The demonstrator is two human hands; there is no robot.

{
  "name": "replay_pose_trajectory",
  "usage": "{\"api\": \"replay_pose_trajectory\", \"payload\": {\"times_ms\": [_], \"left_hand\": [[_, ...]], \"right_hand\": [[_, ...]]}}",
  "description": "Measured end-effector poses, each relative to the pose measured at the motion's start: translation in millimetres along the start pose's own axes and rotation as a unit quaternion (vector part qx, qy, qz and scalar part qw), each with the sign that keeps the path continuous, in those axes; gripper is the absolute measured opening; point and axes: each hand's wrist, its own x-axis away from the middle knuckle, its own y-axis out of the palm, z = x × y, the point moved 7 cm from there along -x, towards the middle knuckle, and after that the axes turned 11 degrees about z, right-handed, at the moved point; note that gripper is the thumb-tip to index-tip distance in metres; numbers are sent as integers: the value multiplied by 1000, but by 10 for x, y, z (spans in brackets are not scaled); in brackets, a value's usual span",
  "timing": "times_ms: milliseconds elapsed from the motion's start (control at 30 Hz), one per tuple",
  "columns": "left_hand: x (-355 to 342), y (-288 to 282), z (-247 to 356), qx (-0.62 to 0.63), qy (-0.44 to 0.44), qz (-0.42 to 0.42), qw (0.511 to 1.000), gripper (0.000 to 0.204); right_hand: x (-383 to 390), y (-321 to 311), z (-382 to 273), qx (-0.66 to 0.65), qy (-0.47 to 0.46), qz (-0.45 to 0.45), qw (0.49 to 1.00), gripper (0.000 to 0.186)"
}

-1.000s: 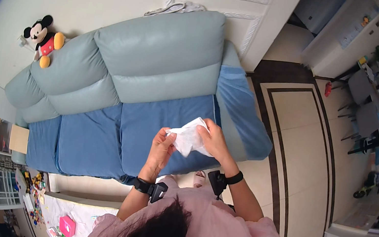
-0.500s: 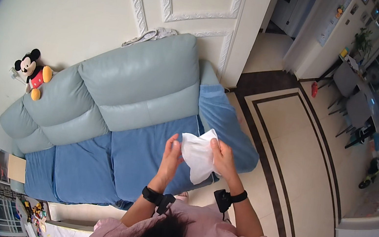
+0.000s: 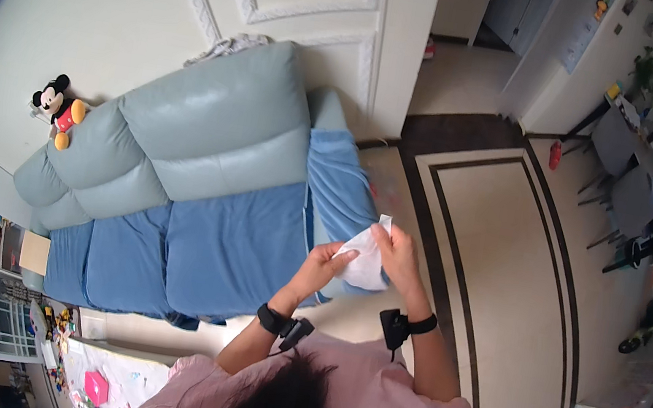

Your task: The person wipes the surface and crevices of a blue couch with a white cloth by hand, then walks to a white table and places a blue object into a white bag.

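Between my hands, in front of my chest, is a thin, white, tissue-like sheet [image 3: 366, 266]; I cannot tell whether it is paper or cloth. My right hand [image 3: 400, 260] is closed on its right edge, with a narrow corner poking up above the thumb. At the left edge my left hand [image 3: 320, 270] pinches the sheet with the thumb on top. The lower part hangs loose between the two hands. Each wrist wears a black strap with a small box. Beyond the hands stands the sofa's blue-covered armrest [image 3: 339, 176].
A grey-green sofa [image 3: 217, 114] with blue seat covers [image 3: 232, 236] runs along the wall. On its backrest sits a plush toy [image 3: 61, 112]. Tiled floor [image 3: 497, 257] with dark bands lies to the right, chairs [image 3: 631, 197] beyond. At lower left, a table [image 3: 144, 384] bears a pink object.
My left hand has moved right and closed on the sheet, which was hanging from the right hand. My view has shifted right, so the sofa appears further left.
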Motion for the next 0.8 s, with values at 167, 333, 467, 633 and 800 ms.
{"api": "replay_pose_trajectory", "payload": {"times_ms": [167,333,467,633,800], "left_hand": [[-228,1081,-18,-61,-11,23,998,32],[-563,1728,-115,24,-34,29,999,36],[-869,2171,-177,52,-69,9,996,37],[-1362,2671,-309,-37,-91,10,995,37],[-1681,3563,-289,93,-166,-151,970,54]], "right_hand": [[-214,-1094,317,46,26,49,997,39],[-273,-1739,587,-188,109,-12,976,49],[-294,-2092,823,-153,149,-71,974,38],[-507,-2857,991,-153,163,89,971,25],[-728,-3510,1109,-2,129,138,982,23]]}}
